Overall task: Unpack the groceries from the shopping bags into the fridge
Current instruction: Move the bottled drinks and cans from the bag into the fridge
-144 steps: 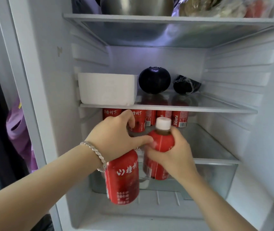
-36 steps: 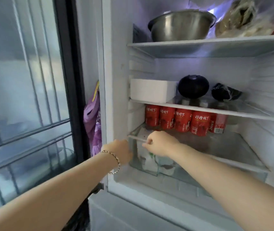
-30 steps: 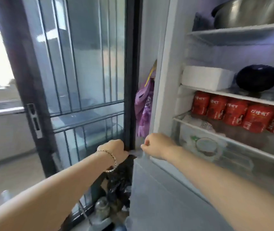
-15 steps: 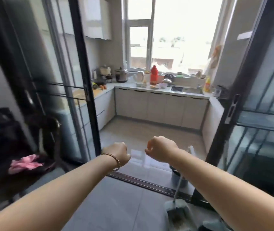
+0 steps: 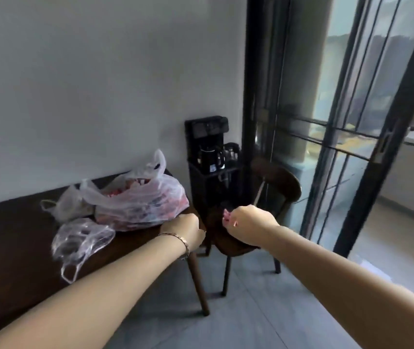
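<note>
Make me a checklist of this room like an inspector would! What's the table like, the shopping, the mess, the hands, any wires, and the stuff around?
Surface: dark wooden table against a grey wall, holding three plastic bags.
Job's things: full bag with red items inside; small bag left of it, contents unclear.
Clutter: empty bag, crumpled, at the front.
Grips: left hand and right hand both curled into fists, holding nothing; the left is near the full bag.
Cables: nothing seen.
Surroundings: wooden chair beside the table, black stand with a kettle, glass door on the right.
</note>
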Tool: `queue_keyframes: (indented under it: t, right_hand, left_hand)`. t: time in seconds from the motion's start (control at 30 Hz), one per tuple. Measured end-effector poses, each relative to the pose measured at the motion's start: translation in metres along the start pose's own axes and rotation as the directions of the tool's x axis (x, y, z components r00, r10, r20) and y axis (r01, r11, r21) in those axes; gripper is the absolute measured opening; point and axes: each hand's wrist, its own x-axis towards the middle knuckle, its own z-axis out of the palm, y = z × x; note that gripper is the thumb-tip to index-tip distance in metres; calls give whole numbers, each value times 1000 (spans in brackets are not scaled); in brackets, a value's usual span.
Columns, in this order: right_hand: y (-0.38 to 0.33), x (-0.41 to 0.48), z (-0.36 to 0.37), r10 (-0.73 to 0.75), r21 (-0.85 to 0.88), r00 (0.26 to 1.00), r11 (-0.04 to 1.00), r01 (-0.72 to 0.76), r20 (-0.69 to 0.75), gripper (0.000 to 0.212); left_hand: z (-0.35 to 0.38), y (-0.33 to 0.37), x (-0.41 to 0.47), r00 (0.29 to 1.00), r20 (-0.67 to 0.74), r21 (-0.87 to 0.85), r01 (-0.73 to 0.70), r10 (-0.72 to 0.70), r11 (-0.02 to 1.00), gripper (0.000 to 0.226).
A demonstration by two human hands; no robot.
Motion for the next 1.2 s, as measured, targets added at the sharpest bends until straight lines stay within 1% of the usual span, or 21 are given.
queue_keyframes:
  t: [0.03, 0.1, 0.27, 0.33, 0.43, 0.5, 0.6, 0.77, 0.83, 0.9, 0.93, 1.0, 1.1, 1.13, 1.2]
  right_hand:
    - [-14, 22, 6, -7, 20, 1000, 1000, 7, 10, 32]
    - [-39, 65, 17, -75, 42, 996, 996, 73, 50, 30]
    - [-90, 188, 55, -235, -8, 962, 971, 239, 142, 29]
    - [-107, 238, 65, -289, -15, 941, 955, 296, 177, 30]
    - [-131, 306, 75, -327, 42, 928, 945, 325, 180, 30]
    - [-151, 351, 81, -321, 98, 925, 947, 307, 203, 29]
    - [-179, 399, 85, -321, 181, 929, 940, 289, 184, 24]
    - [-223, 472, 111, -372, 195, 906, 922, 334, 204, 25]
    - [-238, 496, 129, -338, 231, 915, 929, 288, 219, 24]
    - [-251, 514, 147, -279, 260, 923, 943, 210, 264, 24]
    - [-255, 520, 153, -259, 262, 920, 947, 183, 294, 27]
    - [-267, 538, 165, -225, 279, 911, 952, 129, 347, 30]
    - [-276, 558, 173, -176, 304, 916, 951, 63, 361, 22]
    - [-277, 562, 174, -161, 315, 919, 948, 43, 361, 21]
    - [-277, 567, 181, -128, 316, 916, 949, 2, 380, 24]
  left_hand:
    - [-2, -20, 12, 999, -9, -16, 35, -35, 999, 23]
    - [-3, -59, 37, 993, -20, -60, 113, -115, 992, 22]
    - [-3, -149, 117, 951, -3, -198, 303, -309, 932, 24]
    - [-6, -178, 155, 931, -5, -224, 354, -364, 908, 26]
    - [-12, -214, 207, 910, -4, -264, 399, -414, 878, 25]
    - [-17, -240, 238, 896, -26, -284, 419, -443, 863, 21]
    - [-20, -274, 272, 888, -13, -305, 435, -460, 847, 23]
    - [-14, -346, 329, 868, 40, -378, 472, -496, 796, 27]
    - [-9, -376, 352, 874, 37, -368, 462, -484, 807, 22]
    - [-3, -401, 373, 877, 36, -356, 460, -480, 814, 10]
    - [1, -410, 382, 875, 49, -348, 466, -481, 813, 13]
    - [12, -436, 407, 865, 99, -345, 493, -492, 798, 23]
    - [35, -472, 444, 797, 243, -387, 602, -553, 698, 52]
    - [44, -480, 453, 777, 306, -389, 630, -551, 672, 58]
    - [65, -491, 463, 758, 396, -368, 648, -518, 666, 65]
